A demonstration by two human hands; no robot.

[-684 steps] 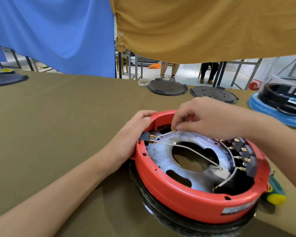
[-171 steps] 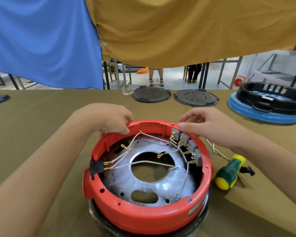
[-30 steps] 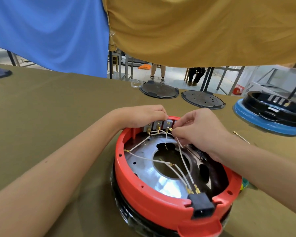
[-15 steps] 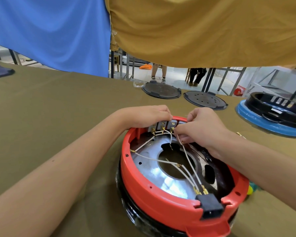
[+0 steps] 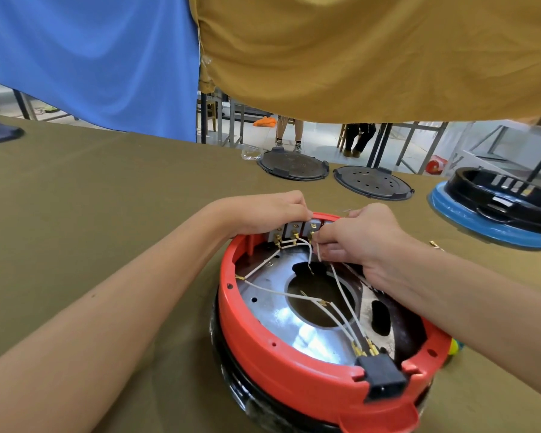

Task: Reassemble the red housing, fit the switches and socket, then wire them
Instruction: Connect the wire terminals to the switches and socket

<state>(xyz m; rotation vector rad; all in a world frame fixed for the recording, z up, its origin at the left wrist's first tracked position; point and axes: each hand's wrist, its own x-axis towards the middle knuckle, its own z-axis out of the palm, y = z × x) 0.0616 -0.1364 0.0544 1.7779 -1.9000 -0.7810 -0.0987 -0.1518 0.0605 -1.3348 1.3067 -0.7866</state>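
The right hand (image 5: 361,237) pinches a thin white wire (image 5: 338,276) between curled fingers, close to the row of grey switches (image 5: 294,231) at the far wall of the red housing (image 5: 281,354). The left hand (image 5: 264,214) curls over the far rim and holds the housing just behind the switches. The housing lies open side up on the table (image 5: 91,229), near the front edge, on a black base. Inside it is a shiny metal plate (image 5: 275,317), and more white wires run to the black socket (image 5: 383,376) in the near wall. The table has an olive-brown cloth. Two dark round lids (image 5: 294,165) lie at its far side, and a blue and black housing (image 5: 497,207) is at the right. A blue cloth (image 5: 91,57) and a mustard cloth (image 5: 372,57) hang behind, with metal frames and a pale floor under them.
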